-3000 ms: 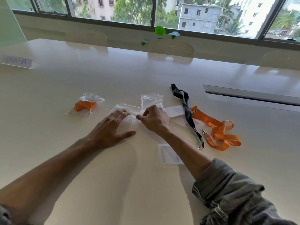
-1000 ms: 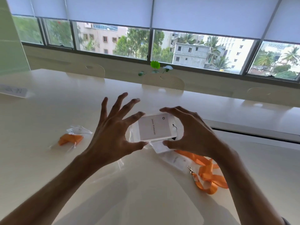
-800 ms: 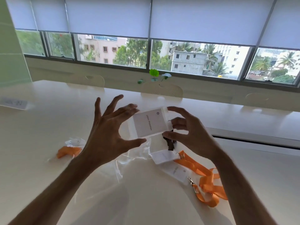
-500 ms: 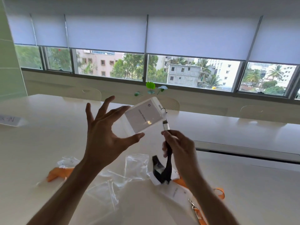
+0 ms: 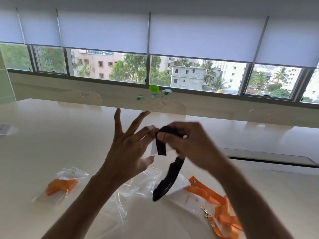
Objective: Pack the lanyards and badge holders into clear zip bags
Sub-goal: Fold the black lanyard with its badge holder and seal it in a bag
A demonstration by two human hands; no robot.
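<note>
My right grip [image 5: 174, 137] pinches the black lanyard [image 5: 170, 178], which hangs lengthwise toward the clear bags [image 5: 138, 185] directly below; left hand [image 5: 127, 150] spread open.

Two hands are working, the left hand [image 5: 127, 152] and the right hand [image 5: 193, 144]. Three lanyards are showing: a black lanyard [image 5: 170, 178] hanging from the right fingers [image 5: 165, 136], a loose orange lanyard [image 5: 222, 214] lying below them, and a bagged orange lanyard [image 5: 60, 186] lying left of the left fingers [image 5: 136, 123]. Three badge holders are showing, a held holder [image 5: 153, 150] between the fingers and two table holders [image 5: 189, 201] lying beneath, while at least three zip bags are lying below: one filled bag [image 5: 72, 173] and two overlapping empty bags [image 5: 146, 180].
</note>
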